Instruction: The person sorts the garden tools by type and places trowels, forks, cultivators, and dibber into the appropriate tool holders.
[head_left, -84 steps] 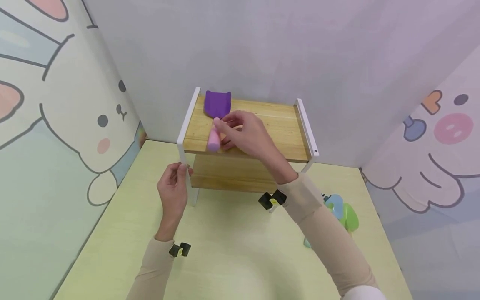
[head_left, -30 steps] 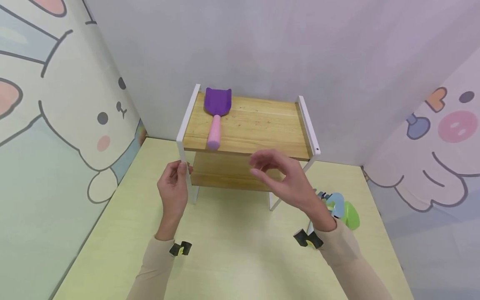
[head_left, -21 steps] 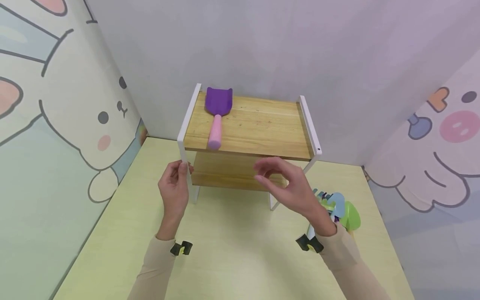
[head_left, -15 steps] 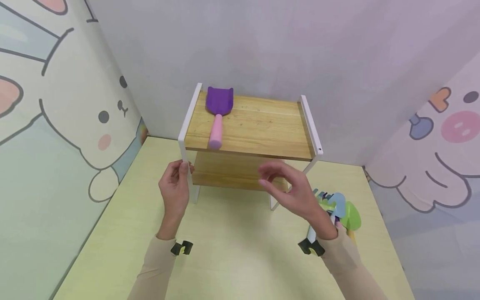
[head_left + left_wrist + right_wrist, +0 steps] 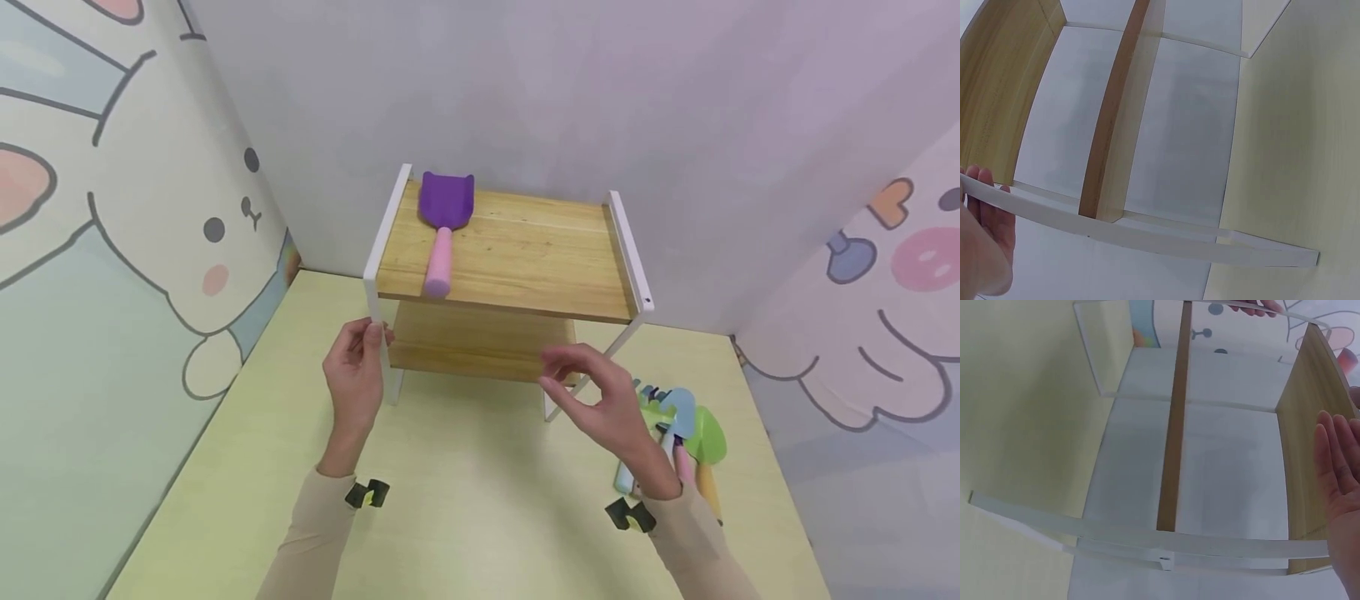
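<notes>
A toy shovel with a purple scoop (image 5: 446, 200) and pink handle (image 5: 439, 258) lies on the left side of the small shelf's wooden top board (image 5: 540, 258), scoop toward the back wall. My left hand (image 5: 354, 375) grips the shelf's white left front leg (image 5: 372, 302), just below the top board. In the left wrist view its fingers (image 5: 999, 219) reach behind that white frame (image 5: 1147, 239). My right hand (image 5: 600, 400) holds nothing and hovers before the shelf's right front, fingers loosely curved and thumb apart. In the right wrist view the right hand (image 5: 1342, 481) overlaps the top board.
Several toy garden tools lie in a pile right of the shelf, among them a blue shovel (image 5: 679, 408), a green shovel (image 5: 707, 435) and a green rake (image 5: 654, 414). A lower board (image 5: 480, 342) spans the shelf. Cartoon-printed walls (image 5: 150, 208) stand around the pale floor (image 5: 465, 517).
My right hand has left the shovel's pink handle and moved down and right, off the top board. The shovel stays on the board, and my left hand keeps its grip on the leg.
</notes>
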The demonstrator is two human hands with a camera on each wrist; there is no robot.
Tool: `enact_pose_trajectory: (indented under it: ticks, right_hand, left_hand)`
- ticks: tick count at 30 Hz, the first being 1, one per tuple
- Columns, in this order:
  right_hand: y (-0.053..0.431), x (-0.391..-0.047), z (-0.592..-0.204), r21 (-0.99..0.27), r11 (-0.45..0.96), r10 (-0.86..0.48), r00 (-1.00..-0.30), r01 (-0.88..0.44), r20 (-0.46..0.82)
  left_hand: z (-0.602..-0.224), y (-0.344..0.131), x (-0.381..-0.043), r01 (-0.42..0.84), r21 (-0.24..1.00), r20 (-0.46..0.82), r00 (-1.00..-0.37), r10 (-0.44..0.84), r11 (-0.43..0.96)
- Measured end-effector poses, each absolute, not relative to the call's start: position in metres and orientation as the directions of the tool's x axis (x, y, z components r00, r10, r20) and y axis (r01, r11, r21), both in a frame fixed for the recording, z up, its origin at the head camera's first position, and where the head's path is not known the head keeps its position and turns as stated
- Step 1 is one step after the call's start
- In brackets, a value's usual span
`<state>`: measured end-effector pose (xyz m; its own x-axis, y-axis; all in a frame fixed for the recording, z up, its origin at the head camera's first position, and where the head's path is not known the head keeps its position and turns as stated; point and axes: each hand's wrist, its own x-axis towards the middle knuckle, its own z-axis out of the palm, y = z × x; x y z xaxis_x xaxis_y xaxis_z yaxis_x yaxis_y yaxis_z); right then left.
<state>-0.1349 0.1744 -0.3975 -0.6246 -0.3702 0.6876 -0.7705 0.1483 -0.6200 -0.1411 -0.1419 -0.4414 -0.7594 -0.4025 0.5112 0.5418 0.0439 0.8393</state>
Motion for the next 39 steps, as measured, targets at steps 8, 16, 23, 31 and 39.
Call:
enact_pose_trajectory:
  ticks: [8,16,23,31,39]
  right_hand:
    - [0.188,-0.129,-0.42,-0.649,0.189,-0.319,-0.671,-0.737,0.67]
    - [0.199,-0.116,-0.438,-0.663,0.236,-0.287,-0.703,-0.71,0.651]
    - [0.204,-0.098,-0.433,-0.678,0.283,-0.244,-0.735,-0.678,0.633]
    - [0.23,-0.095,-0.461,-0.72,0.318,-0.194,-0.786,-0.617,0.587]
    - [0.254,-0.092,-0.485,-0.758,0.406,-0.141,-0.854,-0.512,0.501]
  left_hand:
    - [-0.439,-0.14,-0.141,0.537,0.842,0.508,-0.764,-0.397,0.044]
    - [-0.442,-0.139,-0.139,0.51,0.859,0.483,-0.783,-0.392,0.04]
    - [-0.442,-0.139,-0.139,0.527,0.848,0.504,-0.773,-0.386,0.053]
    - [-0.441,-0.141,-0.14,0.525,0.85,0.499,-0.774,-0.39,0.044]
    - [-0.441,-0.142,-0.14,0.531,0.846,0.505,-0.771,-0.388,0.046]
